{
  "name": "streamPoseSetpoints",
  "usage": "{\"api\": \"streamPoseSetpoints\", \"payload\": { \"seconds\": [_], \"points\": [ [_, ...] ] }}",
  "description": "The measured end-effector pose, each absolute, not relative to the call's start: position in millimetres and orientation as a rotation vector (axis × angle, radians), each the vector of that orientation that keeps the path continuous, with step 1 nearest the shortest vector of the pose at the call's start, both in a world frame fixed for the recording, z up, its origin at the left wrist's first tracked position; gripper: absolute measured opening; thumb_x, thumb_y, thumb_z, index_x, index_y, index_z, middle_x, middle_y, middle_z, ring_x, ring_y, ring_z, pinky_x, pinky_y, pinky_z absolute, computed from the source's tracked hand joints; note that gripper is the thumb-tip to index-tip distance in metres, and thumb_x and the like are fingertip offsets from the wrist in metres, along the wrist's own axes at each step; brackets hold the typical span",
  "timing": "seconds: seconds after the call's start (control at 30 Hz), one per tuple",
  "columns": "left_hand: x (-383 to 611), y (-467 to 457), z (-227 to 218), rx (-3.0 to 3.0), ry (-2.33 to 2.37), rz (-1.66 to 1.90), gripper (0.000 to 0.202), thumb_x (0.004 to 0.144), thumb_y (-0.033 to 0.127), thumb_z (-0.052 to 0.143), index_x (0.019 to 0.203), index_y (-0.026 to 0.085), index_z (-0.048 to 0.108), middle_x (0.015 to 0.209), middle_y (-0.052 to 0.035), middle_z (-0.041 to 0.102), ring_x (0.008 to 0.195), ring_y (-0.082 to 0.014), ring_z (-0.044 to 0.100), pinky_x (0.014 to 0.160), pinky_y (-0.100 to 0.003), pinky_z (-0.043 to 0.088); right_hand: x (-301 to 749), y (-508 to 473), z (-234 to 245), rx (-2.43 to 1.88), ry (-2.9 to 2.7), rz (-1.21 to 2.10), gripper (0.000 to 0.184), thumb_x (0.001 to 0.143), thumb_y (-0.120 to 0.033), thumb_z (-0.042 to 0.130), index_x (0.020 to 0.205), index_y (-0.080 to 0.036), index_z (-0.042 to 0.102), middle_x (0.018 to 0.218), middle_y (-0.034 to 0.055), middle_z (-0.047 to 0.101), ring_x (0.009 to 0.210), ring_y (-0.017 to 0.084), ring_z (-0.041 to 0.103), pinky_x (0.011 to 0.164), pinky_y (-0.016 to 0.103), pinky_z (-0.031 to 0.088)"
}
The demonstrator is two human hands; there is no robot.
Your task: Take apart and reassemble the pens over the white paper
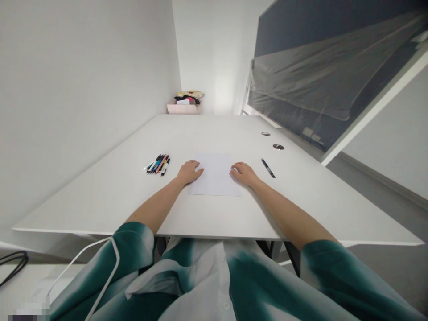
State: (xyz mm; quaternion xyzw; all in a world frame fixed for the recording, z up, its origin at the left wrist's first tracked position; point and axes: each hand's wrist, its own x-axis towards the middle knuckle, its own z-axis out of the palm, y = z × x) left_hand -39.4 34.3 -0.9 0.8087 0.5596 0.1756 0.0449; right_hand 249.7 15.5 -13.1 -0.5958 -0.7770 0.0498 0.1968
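A blank white sheet of paper point(216, 178) lies flat on the white table in front of me. My left hand point(190, 172) rests on its left edge, fingers stretched out and thumb apart on the sheet. On the opposite edge lies my right hand point(244, 173), its fingers slightly curved and apart, touching the paper. Neither hand grips anything. Left of my left hand is a bunch of several pens point(158, 164) in mixed colours, lying side by side. A single dark pen point(268, 168) lies to the right of my right hand.
The white table point(214, 218) runs to a far wall, where a pale pink bin point(182, 109) holds folded items. Two round cable holes, a nearer one point(278, 146) and a farther one point(265, 133), sit near the right edge. A dark, plastic-draped panel point(301, 84) stands at right.
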Motion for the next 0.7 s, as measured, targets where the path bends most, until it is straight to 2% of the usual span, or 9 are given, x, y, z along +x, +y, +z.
{"api": "streamPoseSetpoints", "payload": {
  "seconds": [0.2, 0.37, 0.7],
  "points": [
    [-71.2, 38.6, 22.2, 2.318, 2.138, 0.613, 0.031, 0.089, 0.032, 0.048, 0.105, 0.018, 0.071, 0.106, -0.0130, 0.069, 0.105, -0.0292, 0.060, 0.093, -0.040, 0.040, 254.3, 21.4, -18.3, -1.594, -2.123, 0.195, 0.031, 0.090, -0.034, 0.055, 0.112, -0.017, 0.069, 0.120, 0.0139, 0.065, 0.110, 0.026, 0.059, 0.096, 0.039, 0.043],
    [-106.1, 42.5, 31.4, 2.093, 2.504, 0.503, 0.030, 0.085, 0.030, 0.051, 0.101, 0.017, 0.072, 0.109, -0.0175, 0.068, 0.106, -0.0339, 0.059, 0.090, -0.044, 0.037, 256.9, 23.9, -22.0, -1.567, -2.123, 0.188, 0.030, 0.089, -0.034, 0.055, 0.110, -0.018, 0.070, 0.118, 0.0126, 0.066, 0.107, 0.025, 0.060, 0.096, 0.039, 0.043],
    [-124.5, 48.1, 23.5, 1.953, 2.653, 0.395, 0.039, 0.088, 0.033, 0.043, 0.109, 0.012, 0.070, 0.111, -0.0214, 0.067, 0.107, -0.0351, 0.057, 0.088, -0.045, 0.035, 258.5, 25.4, -22.7, -1.516, -2.127, 0.207, 0.028, 0.088, -0.032, 0.054, 0.106, -0.018, 0.070, 0.115, 0.0124, 0.066, 0.108, 0.025, 0.059, 0.096, 0.038, 0.044]
  ]
}}
